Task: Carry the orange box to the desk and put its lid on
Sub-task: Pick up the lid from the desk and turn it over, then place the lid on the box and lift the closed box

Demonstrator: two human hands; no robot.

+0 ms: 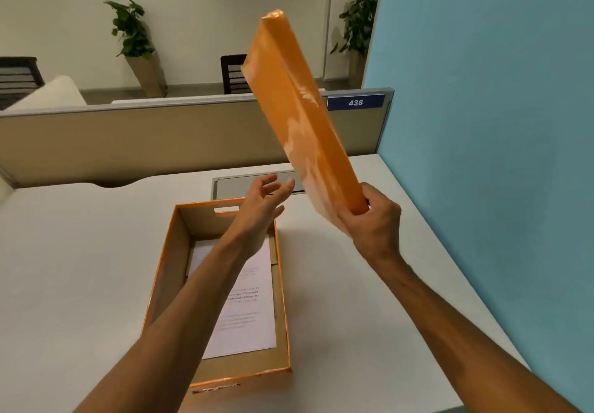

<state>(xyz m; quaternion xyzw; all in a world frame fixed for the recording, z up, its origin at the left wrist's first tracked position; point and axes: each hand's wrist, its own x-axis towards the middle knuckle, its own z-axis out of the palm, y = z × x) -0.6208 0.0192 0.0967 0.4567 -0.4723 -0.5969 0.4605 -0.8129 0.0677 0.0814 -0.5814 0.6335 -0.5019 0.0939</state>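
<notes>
My right grip clenched on lid tilted above tabletop, my left grip released over open box holding paper.

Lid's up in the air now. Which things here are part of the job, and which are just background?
Part of the job:
orange box, open on the desk
lid, tilted, held by the right hand
left hand, open, reaching for it
paper inside the box

Just background:
potted plants
438 sign
chair
</notes>
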